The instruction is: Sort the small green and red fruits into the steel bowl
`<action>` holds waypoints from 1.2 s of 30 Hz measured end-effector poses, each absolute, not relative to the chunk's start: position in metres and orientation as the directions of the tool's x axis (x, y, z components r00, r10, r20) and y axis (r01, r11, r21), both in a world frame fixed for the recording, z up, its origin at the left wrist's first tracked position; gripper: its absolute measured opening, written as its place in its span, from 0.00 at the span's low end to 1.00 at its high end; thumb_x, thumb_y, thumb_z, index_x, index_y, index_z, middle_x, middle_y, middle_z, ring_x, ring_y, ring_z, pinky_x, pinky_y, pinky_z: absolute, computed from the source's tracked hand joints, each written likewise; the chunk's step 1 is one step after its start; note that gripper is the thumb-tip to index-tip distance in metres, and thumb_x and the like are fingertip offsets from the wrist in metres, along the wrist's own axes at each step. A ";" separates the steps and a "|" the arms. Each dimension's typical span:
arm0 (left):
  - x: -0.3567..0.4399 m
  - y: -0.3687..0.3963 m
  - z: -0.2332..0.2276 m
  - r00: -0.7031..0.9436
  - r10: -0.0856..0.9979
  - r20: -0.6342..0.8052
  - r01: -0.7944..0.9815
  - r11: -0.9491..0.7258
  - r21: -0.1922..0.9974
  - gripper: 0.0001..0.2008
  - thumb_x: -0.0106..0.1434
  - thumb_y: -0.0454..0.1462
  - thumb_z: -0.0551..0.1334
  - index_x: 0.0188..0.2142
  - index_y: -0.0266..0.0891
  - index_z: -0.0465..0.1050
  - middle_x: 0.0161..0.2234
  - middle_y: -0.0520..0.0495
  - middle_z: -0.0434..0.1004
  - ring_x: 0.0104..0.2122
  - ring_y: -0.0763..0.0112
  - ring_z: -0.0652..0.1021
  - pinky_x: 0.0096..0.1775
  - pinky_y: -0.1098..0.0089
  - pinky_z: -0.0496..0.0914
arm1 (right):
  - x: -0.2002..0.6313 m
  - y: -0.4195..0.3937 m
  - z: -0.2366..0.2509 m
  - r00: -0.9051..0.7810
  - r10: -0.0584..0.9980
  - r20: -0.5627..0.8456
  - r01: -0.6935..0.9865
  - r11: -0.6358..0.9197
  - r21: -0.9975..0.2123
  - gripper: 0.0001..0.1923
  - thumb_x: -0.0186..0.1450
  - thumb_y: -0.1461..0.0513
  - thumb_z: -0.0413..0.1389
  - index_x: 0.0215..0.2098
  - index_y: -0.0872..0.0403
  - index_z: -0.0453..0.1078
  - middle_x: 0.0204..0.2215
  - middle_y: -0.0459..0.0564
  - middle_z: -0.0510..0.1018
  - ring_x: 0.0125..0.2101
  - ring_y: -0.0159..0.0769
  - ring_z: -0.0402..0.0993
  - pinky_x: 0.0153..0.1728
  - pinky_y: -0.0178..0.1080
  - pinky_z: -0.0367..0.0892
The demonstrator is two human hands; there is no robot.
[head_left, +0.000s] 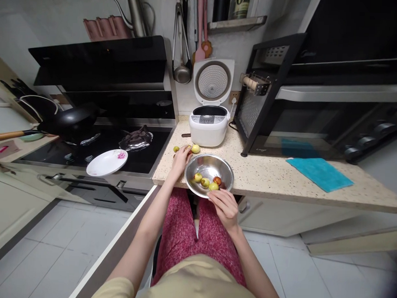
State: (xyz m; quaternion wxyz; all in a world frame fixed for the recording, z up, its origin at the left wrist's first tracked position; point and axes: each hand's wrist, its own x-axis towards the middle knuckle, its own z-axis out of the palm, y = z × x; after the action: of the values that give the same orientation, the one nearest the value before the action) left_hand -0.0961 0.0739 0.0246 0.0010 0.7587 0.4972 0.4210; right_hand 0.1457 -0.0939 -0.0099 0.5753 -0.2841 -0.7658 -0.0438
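A steel bowl (209, 166) sits at the front edge of the speckled counter (269, 173), with several small green and reddish fruits (205, 182) inside. My right hand (225, 207) grips the bowl's near rim. My left hand (181, 158) rests on the counter left of the bowl, fingers closed around a small green fruit (187, 147). Two more fruits lie loose beside it: a yellow-green fruit (195, 148) and a smaller green fruit (176, 149).
A white rice cooker (208, 123) stands open behind the bowl. An oven (320, 96) with its door swung open fills the right; a blue cloth (318, 172) lies before it. Left are a black cooktop (87, 149), a wok (69, 120) and a white plate (107, 162).
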 end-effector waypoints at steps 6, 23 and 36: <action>-0.081 0.118 0.039 0.241 0.806 0.541 0.764 -0.501 0.406 0.19 0.70 0.35 0.64 0.58 0.31 0.74 0.60 0.30 0.75 0.58 0.53 0.77 0.62 0.55 0.69 | 0.144 -0.090 -0.002 -0.182 0.357 0.916 0.472 0.849 -0.237 0.19 0.72 0.69 0.57 0.58 0.47 0.77 0.42 0.50 0.87 0.42 0.38 0.84 0.48 0.47 0.76; -0.064 0.028 0.106 0.469 0.702 0.535 0.562 -0.705 0.433 0.19 0.69 0.33 0.64 0.59 0.41 0.73 0.54 0.40 0.77 0.53 0.57 0.79 0.57 0.58 0.73 | 0.141 -0.088 -0.005 -0.133 0.381 0.915 0.465 0.839 -0.282 0.17 0.72 0.68 0.58 0.56 0.47 0.78 0.41 0.49 0.87 0.42 0.37 0.84 0.51 0.47 0.76; -0.031 0.008 0.074 0.656 0.705 0.270 0.644 -0.709 0.286 0.25 0.66 0.25 0.60 0.60 0.39 0.74 0.61 0.40 0.76 0.59 0.58 0.78 0.60 0.61 0.73 | 0.141 -0.090 -0.004 -0.150 0.361 0.920 0.491 0.836 -0.248 0.17 0.72 0.67 0.58 0.57 0.47 0.77 0.41 0.49 0.87 0.41 0.36 0.84 0.50 0.47 0.77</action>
State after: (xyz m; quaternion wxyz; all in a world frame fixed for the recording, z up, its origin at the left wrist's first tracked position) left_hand -0.0305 0.0079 0.0741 0.0828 0.9062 0.3722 0.1827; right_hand 0.1414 -0.0899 -0.0039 0.5879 -0.2814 -0.7564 -0.0551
